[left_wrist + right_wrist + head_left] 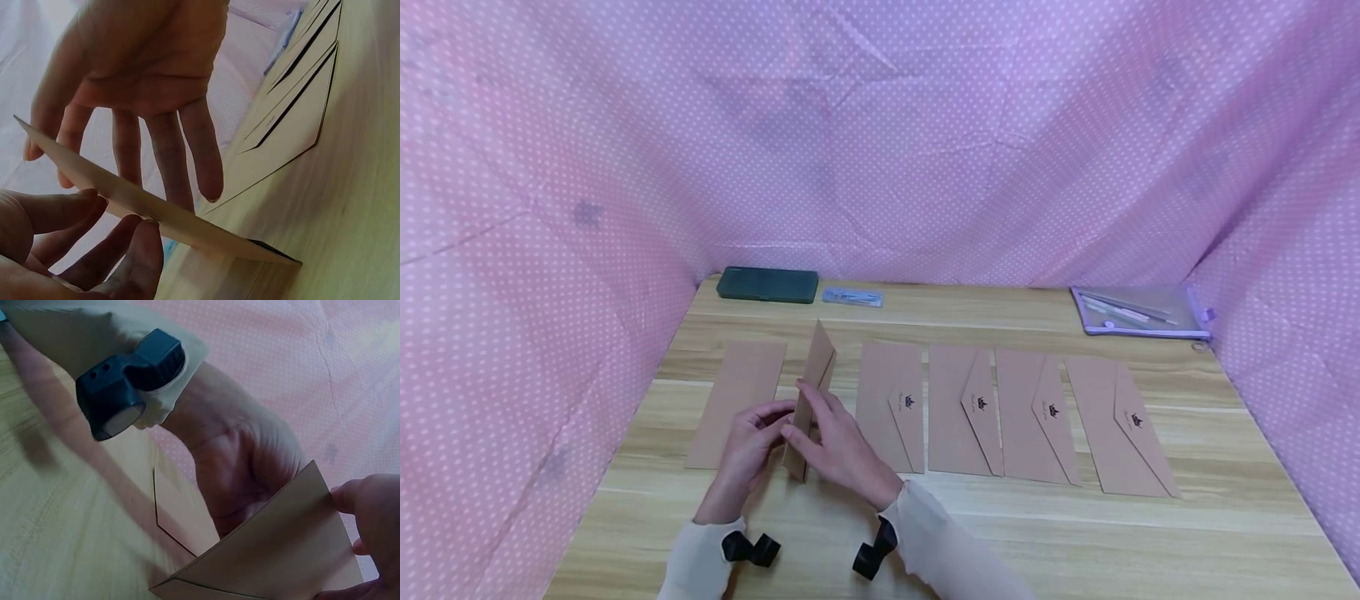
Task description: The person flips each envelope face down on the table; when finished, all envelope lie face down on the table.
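Observation:
A brown kraft envelope (820,362) stands on edge above the table, between the two hands. My left hand (752,442) holds it from the left side, with curled fingertips against its face in the left wrist view. My right hand (844,446) grips it from the right, thumb near me and index finger farther along. In the right wrist view the held envelope (269,544) shows a flap line along its lower part. Left of the hands lies a plain envelope (748,392), with its flap side not visible.
To the right, several flap-up envelopes (951,408) with crown prints lie in a row. At the back are a dark green case (767,285), a small blue packet (852,297) and a purple-edged zip pouch (1138,312) with pens. Pink dotted cloth (880,167) surrounds the table.

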### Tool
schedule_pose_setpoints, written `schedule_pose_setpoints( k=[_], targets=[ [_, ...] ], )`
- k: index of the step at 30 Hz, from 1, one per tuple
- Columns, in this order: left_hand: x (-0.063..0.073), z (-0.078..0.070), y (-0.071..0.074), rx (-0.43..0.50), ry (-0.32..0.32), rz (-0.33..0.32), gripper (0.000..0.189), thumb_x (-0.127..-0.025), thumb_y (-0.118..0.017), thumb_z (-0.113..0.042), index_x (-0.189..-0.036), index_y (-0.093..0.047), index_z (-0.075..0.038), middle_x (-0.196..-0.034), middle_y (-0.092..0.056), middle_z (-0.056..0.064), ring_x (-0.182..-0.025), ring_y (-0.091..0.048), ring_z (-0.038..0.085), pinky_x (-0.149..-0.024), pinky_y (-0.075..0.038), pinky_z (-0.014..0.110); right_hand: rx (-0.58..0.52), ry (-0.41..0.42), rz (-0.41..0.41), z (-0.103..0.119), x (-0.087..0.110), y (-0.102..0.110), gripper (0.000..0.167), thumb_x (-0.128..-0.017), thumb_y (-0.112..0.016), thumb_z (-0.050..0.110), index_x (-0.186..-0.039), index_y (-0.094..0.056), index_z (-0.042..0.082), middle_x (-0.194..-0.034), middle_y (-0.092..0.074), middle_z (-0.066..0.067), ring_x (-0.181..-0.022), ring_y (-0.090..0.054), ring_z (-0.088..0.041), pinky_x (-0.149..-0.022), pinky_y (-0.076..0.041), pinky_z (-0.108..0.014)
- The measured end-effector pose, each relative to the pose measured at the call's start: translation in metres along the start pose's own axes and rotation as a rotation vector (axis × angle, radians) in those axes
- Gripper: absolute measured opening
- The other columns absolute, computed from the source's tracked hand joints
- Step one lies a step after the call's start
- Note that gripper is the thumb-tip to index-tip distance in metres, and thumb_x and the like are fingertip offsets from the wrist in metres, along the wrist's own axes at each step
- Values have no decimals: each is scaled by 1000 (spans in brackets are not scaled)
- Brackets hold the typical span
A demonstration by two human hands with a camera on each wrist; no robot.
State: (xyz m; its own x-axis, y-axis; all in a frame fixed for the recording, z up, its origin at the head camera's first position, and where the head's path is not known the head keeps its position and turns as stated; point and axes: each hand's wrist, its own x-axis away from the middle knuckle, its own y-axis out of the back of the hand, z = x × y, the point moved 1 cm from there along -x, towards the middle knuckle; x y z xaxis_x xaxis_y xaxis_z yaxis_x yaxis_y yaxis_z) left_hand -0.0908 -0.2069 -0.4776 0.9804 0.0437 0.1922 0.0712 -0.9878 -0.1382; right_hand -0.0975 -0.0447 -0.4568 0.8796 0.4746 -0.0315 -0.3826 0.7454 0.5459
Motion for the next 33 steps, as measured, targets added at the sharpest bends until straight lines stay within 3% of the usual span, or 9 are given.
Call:
schedule_pose_setpoints(
  k=[9, 13, 17, 24, 33],
  targets=[
    [-5, 3, 1, -68, 46, 59, 33, -94, -63, -1, -90, -76, -31, -92, -73, -16, -81, -65, 2, -70, -56, 19, -97, -13, 10, -2, 4, 3, 63, -102, -51, 43, -158, -29, 22, -159, -38, -10, -115, -65, -24, -92, -57, -26],
    [-7, 5, 0, -96, 78, 61, 21, -94, -64, -3, -113, -73, -6, -95, -70, -13, -82, -63, 3, -71, -56, 20, -113, -14, 6, -4, 6, 6, 65, -102, -51, 42, -158, -28, 20, -162, -36, -7, -126, -60, -26, -103, -54, -36],
    [-9, 8, -1, -116, 134, 84, 42, -96, -63, -7, -132, -54, 13, -102, -66, -8, -86, -65, 4, -76, -58, 20, -150, -18, -5, -6, 8, 9, 64, -102, -52, 42, -158, -28, 21, -161, -38, -9, -126, -61, -29, -103, -54, -41],
    [-13, 10, -4, -190, 175, 101, 50, -97, -63, -13, -139, -48, 9, -137, -54, 24, -92, -65, 3, -82, -58, 19, -191, -31, -25, -11, 12, 11, 63, -102, -55, 36, -157, -29, 21, -154, -48, -15, -106, -73, -26, -90, -59, -32],
    [-14, 11, -8, -279, 134, 110, 51, -93, -67, -11, -137, -51, 9, -135, -56, 30, -96, -64, 5, -83, -58, 24, -175, -64, -52, -14, 12, 18, 61, -99, -61, 30, -154, -37, 14, -144, -57, -19, -90, -75, -21, -69, -57, -21]
  ],
)
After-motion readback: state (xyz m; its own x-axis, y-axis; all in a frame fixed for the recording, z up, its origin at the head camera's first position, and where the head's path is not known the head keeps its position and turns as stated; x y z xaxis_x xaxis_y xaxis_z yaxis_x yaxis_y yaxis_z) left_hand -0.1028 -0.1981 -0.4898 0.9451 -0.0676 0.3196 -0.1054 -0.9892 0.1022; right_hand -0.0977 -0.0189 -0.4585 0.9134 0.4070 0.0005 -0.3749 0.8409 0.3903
